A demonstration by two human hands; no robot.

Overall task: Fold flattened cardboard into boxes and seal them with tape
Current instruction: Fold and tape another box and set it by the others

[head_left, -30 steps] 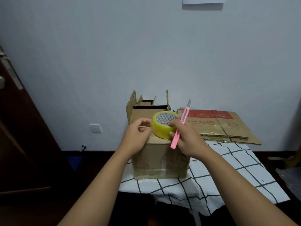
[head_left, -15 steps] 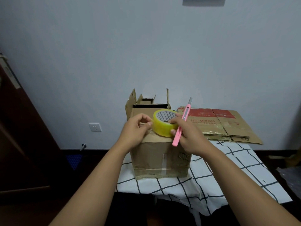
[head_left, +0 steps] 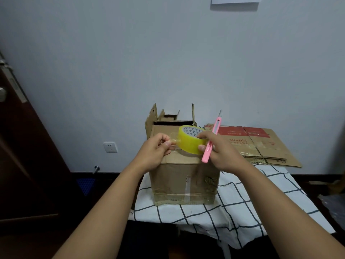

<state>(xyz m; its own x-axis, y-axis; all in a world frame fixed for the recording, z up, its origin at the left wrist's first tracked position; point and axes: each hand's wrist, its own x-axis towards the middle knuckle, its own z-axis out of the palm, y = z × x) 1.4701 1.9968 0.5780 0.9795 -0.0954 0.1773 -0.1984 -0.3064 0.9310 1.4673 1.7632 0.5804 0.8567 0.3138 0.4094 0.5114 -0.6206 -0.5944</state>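
Yellow tape roll (head_left: 188, 142), pink knife (head_left: 211, 142), brown box (head_left: 184, 182), b/w checked cloth (head_left: 242, 208).

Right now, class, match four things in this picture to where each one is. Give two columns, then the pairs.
1 tape roll
2 knife
3 box
4 flat cardboard

A lying behind the box, to the right
B standing on the checked cloth
C held over the box top
D in the right hand, blade up

Pairs: 1-C, 2-D, 3-B, 4-A
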